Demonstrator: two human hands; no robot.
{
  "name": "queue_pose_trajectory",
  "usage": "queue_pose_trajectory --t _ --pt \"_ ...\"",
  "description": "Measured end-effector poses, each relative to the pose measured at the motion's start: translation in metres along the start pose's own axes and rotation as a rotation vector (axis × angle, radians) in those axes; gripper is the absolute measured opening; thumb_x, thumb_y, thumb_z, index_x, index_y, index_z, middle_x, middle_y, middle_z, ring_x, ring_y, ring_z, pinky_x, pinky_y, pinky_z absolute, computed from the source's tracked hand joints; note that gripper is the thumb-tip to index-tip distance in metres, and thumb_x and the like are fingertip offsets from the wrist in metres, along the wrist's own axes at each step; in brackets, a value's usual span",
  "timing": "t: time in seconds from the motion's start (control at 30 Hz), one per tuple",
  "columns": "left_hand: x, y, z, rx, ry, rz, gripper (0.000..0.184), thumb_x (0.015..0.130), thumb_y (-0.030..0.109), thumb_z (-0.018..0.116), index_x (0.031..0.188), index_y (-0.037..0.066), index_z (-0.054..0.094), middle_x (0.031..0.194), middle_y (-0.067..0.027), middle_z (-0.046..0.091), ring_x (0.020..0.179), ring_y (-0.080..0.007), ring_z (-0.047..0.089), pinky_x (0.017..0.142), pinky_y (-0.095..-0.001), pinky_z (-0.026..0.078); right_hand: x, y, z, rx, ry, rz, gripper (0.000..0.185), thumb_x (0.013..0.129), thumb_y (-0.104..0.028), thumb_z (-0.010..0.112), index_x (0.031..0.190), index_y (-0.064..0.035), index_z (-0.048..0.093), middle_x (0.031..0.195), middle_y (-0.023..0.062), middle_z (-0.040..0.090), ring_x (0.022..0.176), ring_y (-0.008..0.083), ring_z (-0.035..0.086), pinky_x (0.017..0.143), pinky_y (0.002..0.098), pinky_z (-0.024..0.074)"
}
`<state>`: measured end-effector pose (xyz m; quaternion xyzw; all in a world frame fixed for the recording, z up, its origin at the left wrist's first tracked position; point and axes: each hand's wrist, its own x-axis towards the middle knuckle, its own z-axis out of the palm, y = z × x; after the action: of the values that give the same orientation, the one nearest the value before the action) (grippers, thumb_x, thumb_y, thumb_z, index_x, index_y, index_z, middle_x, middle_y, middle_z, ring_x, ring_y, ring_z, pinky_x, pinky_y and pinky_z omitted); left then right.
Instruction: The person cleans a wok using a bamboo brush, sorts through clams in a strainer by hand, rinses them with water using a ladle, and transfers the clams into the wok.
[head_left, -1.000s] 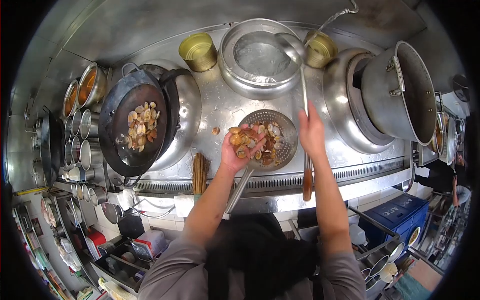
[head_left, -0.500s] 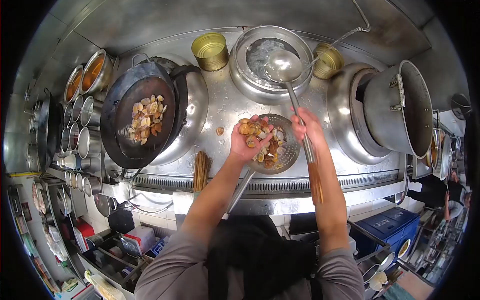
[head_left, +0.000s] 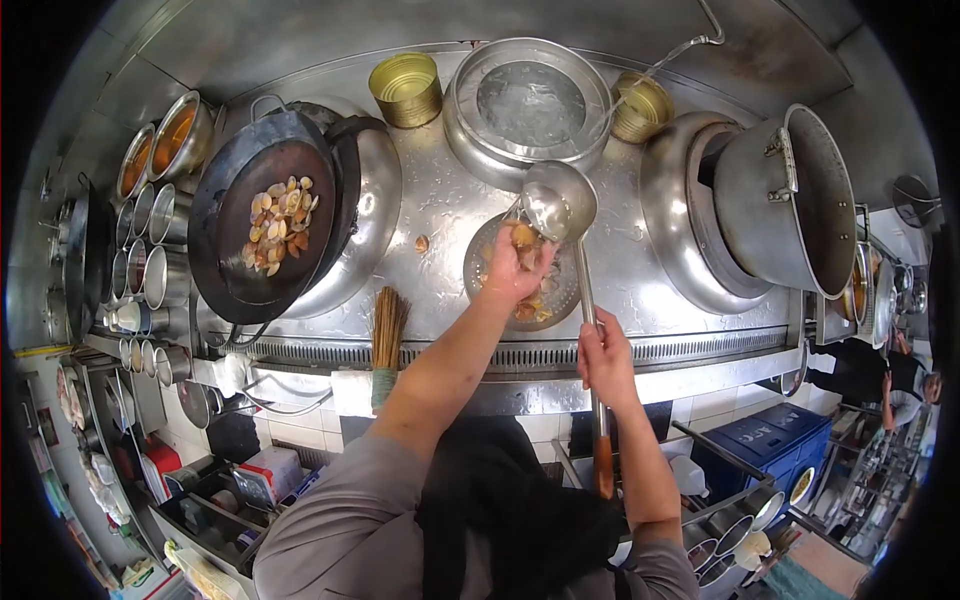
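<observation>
My right hand (head_left: 607, 362) is wrapped around the long handle of a metal ladle (head_left: 558, 203), whose bowl is over the perforated strainer (head_left: 563, 292). Cupped just below the ladle's bowl, my left hand (head_left: 518, 272) holds clams (head_left: 524, 236), blurred and partly covered by the fingers. More clams lie in the strainer beneath that hand, largely hidden by it. On the left, a dark wok (head_left: 225, 240) contains a pile of clams (head_left: 280, 225). One loose clam (head_left: 422, 244) lies on the steel counter between wok and strainer.
Behind the strainer stands a round metal pot of water (head_left: 530, 105), with a tin can (head_left: 407, 90) to its left and another can (head_left: 642, 108) to its right. A large pot (head_left: 790, 200) tilts at right. A bamboo brush (head_left: 389, 330) stands near the front edge.
The ladle has come from over the water pot toward me, down to my left hand. My right hand has drawn back toward my body. My left hand has turned, still with clams.
</observation>
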<state>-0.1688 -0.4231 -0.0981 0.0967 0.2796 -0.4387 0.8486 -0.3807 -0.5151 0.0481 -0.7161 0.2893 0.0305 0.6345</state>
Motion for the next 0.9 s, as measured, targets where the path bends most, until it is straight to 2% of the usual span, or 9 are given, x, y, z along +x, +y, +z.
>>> queue_pose_trajectory --t 0.07,0.1,0.3,0.37,0.6,0.7,0.8,0.87,0.9 --pt "-0.001 0.006 -0.009 -0.032 -0.124 -0.116 0.04 0.096 0.044 0.056 0.116 0.009 0.064 0.121 -0.0119 0.063 0.114 -0.0332 0.06 0.072 -0.0283 0.061 -0.006 0.019 0.005 -0.362 0.093 -0.223 0.042 0.104 -0.018 0.057 0.139 0.0033 0.049 0.092 0.0202 0.068 0.064 0.0317 0.068 0.061 0.0414 0.0561" --pt "-0.006 0.003 -0.008 -0.027 -0.106 -0.051 0.039 0.096 0.045 0.057 0.113 0.011 0.064 0.12 -0.0118 0.062 0.111 -0.0307 0.06 0.059 -0.0233 0.058 -0.01 0.02 0.005 -0.4 0.118 -0.255 0.043 0.102 -0.014 0.059 0.139 0.006 0.049 0.111 0.0308 0.067 0.089 0.0438 0.071 0.079 0.0483 0.0564" --pt "-0.073 0.074 0.014 -0.002 -0.336 0.04 0.041 0.096 0.045 0.058 0.113 0.007 0.063 0.12 -0.0163 0.063 0.105 -0.0312 0.064 0.058 -0.0244 0.06 -0.004 0.079 -0.011 -0.646 0.47 -0.457 0.046 0.101 -0.013 0.06 0.141 0.006 0.047 0.125 0.0315 0.062 0.108 0.048 0.065 0.089 0.0478 0.0547" --pt "-0.112 0.125 0.023 0.354 -0.304 0.465 0.041 0.097 0.044 0.059 0.113 0.007 0.063 0.114 -0.0175 0.066 0.1 -0.0288 0.067 0.058 -0.0221 0.06 -0.003 0.095 -0.022 -0.665 0.516 -0.382 0.046 0.102 -0.014 0.059 0.141 0.006 0.047 0.126 0.031 0.061 0.11 0.0481 0.063 0.09 0.0484 0.0538" --pt "-0.255 0.308 0.044 0.978 0.41 1.103 0.033 0.104 0.031 0.053 0.123 0.006 0.062 0.115 -0.0105 0.067 0.1 -0.0249 0.069 0.077 -0.0339 0.057 -0.002 0.164 -0.037 -0.747 0.563 -0.199 0.047 0.103 -0.018 0.056 0.142 0.0059 0.047 0.132 0.0297 0.059 0.117 0.0476 0.059 0.099 0.0498 0.0482" --pt "-0.265 0.329 0.035 1.612 0.871 1.463 0.043 0.097 0.025 0.065 0.128 -0.004 0.058 0.123 -0.018 0.064 0.115 -0.0348 0.06 0.106 -0.0454 0.043 0.005 0.17 -0.032 -0.761 0.605 -0.21 0.048 0.102 -0.018 0.057 0.143 0.0045 0.045 0.132 0.0296 0.059 0.116 0.0481 0.059 0.099 0.0502 0.0486" --pt "-0.249 0.286 0.035 1.996 0.941 1.906 0.039 0.091 0.014 0.068 0.124 -0.004 0.06 0.123 -0.0232 0.063 0.114 -0.0381 0.059 0.105 -0.0456 0.043 0.009 0.163 -0.024 -0.739 0.549 -0.148 0.05 0.1 -0.018 0.059 0.143 0.0042 0.045 0.13 0.0299 0.059 0.116 0.0483 0.059 0.098 0.0503 0.0488" --pt "-0.216 0.215 0.041 1.904 0.587 1.314 0.035 0.086 0.006 0.066 0.121 0.006 0.064 0.12 -0.0193 0.064 0.111 -0.037 0.061 0.099 -0.0449 0.047 0.013 0.158 -0.018 -0.743 0.536 -0.173 0.051 0.098 -0.018 0.062 0.142 0.0035 0.046 0.126 0.0299 0.059 0.114 0.0486 0.059 0.095 0.051 0.0494" --pt "-0.19 0.191 0.028 2.22 0.444 1.437 0.037 0.085 0.006 0.067 0.121 0.009 0.065 0.12 -0.0161 0.065 0.112 -0.0358 0.061 0.098 -0.0455 0.049 0.015 0.156 -0.014 -0.758 0.533 -0.176 0.051 0.098 -0.018 0.062 0.142 0.0031 0.045 0.123 0.0298 0.059 0.111 0.0489 0.059 0.093 0.0517 0.0498"
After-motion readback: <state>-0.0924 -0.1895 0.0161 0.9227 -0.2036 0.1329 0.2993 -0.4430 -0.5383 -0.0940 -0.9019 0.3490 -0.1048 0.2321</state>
